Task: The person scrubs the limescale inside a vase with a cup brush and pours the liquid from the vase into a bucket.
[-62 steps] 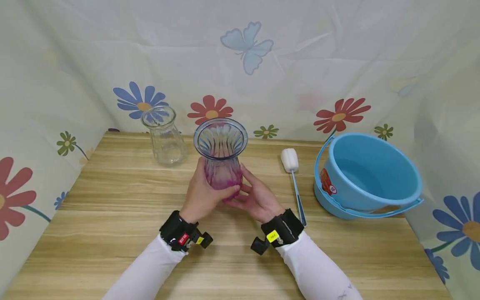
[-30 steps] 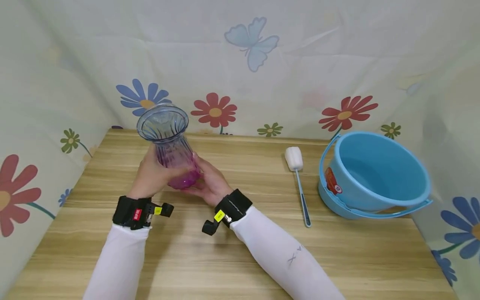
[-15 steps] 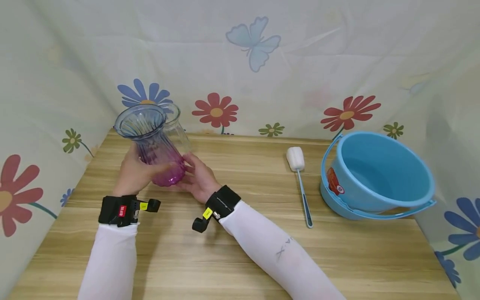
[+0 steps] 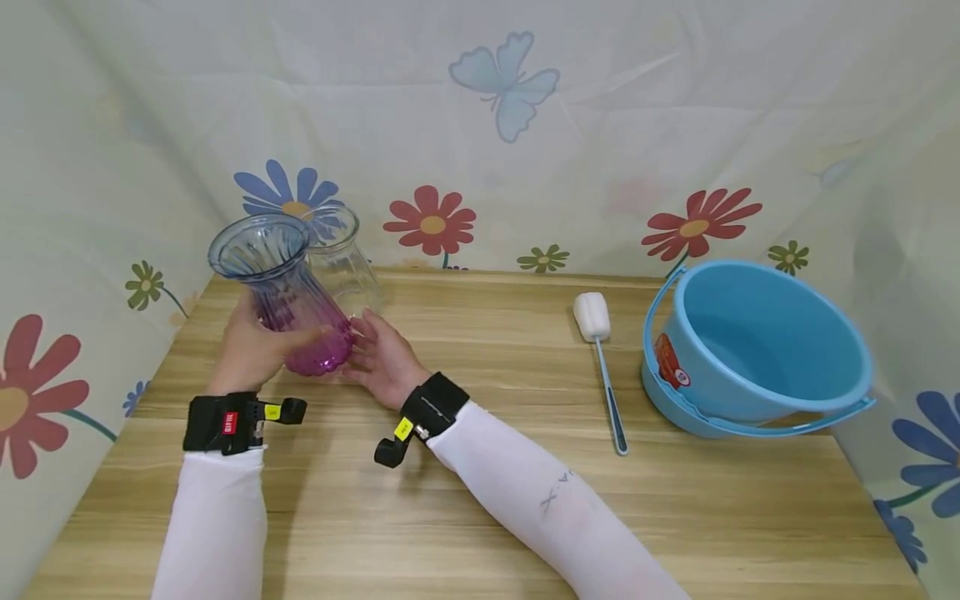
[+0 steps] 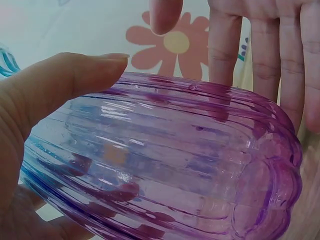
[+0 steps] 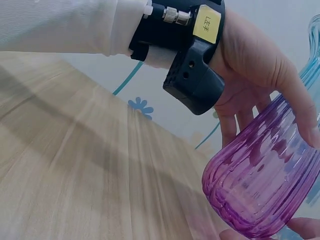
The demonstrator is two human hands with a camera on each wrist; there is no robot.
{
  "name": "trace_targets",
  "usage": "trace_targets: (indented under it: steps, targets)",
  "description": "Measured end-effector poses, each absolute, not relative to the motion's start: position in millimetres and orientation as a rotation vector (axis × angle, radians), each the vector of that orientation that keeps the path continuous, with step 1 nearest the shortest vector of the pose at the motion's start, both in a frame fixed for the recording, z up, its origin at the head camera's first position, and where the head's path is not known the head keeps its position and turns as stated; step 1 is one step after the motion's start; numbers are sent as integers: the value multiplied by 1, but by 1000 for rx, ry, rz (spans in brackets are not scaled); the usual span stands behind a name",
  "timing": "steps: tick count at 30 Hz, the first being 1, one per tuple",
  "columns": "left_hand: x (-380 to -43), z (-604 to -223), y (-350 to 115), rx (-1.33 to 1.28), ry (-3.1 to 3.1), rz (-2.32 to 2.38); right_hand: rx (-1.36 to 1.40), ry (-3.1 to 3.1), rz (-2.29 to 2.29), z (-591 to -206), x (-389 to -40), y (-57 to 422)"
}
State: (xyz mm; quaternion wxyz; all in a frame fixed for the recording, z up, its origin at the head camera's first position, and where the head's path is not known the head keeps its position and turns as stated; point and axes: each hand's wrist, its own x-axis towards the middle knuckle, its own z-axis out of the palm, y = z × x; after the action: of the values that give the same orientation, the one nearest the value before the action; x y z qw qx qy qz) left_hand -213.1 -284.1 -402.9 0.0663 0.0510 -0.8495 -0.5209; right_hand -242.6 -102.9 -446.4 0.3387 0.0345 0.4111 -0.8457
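Note:
A ribbed glass vase (image 4: 300,321), blue at the flared rim and pink-purple toward the base, hangs tilted above the table's left side, its mouth leaning left. My left hand (image 4: 243,350) grips its body, the thumb across the near side, as the left wrist view also shows on the vase (image 5: 150,160). Beside the base is my right hand (image 4: 386,362), fingers extended. Whether those fingertips touch the glass I cannot tell. In the right wrist view the base of the vase (image 6: 250,185) is off the wood. A clear glass vase (image 4: 348,271) stands behind, partly covered.
The wooden table (image 4: 480,508) ends at a flower-print curtain (image 4: 600,142). A long-handled brush with a white sponge head (image 4: 592,317) lies right of centre. At the right stands a blue bucket (image 4: 757,333), its handle hanging down in front.
Both hands have carried the coloured vase from the table's middle to the left, past the front of the clear vase, and it has tilted. The right hand's fingers have loosened from the base.

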Motion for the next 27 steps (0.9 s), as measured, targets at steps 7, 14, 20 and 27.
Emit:
trace_targets:
  steps: [7,14,20,27]
  targets:
    - [-211,-406,-292,219,-2565,-1554,61,1105,-2178,-454,-245,-112]
    - [-214,-413,-299,242,-2513,-1536,32,1127,-2160,-456,-248,-119]
    - [-215,-418,-305,273,-2491,-1543,19,1110,-2166,-458,-249,-125]
    - [-219,-425,-310,284,-2462,-1556,14,1096,-2158,-459,-250,-129]
